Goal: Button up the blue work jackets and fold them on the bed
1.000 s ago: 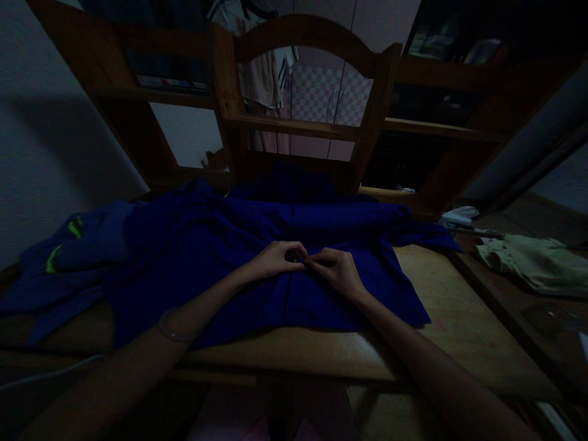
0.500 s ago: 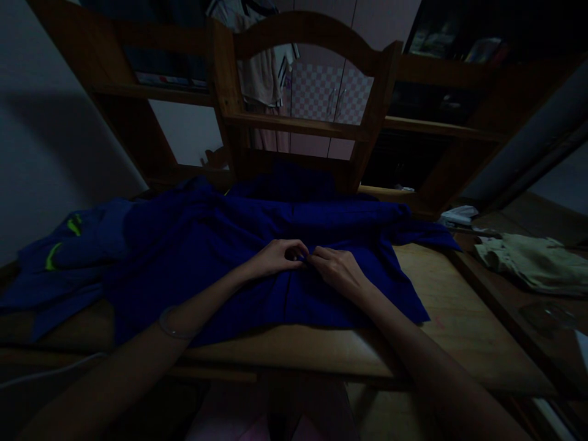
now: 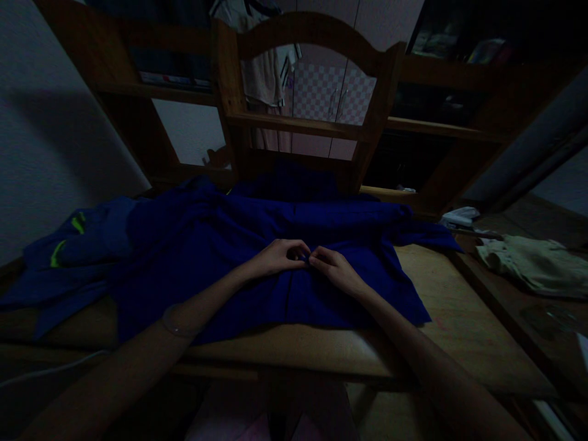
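Observation:
A dark blue garment [image 3: 220, 245] lies spread flat across a wooden table [image 3: 441, 306]. My left hand [image 3: 278, 257] and my right hand [image 3: 335, 269] meet at the garment's middle seam, fingertips touching. Both hands are closed in a pinch on the blue cloth where its two front edges join. What sits between the fingertips is too small and dark to make out. A thin bangle [image 3: 177, 324] circles my left wrist.
A wooden chair back [image 3: 303, 122] rises behind the table. Another blue cloth with green marks [image 3: 64, 251] lies at the far left. A pale green cloth [image 3: 537, 263] rests on a surface to the right, with a small white object [image 3: 459, 215] beyond it.
My hands stay pinched together at the same spot on the garment; the fingers have shifted only slightly. The view has drifted a little.

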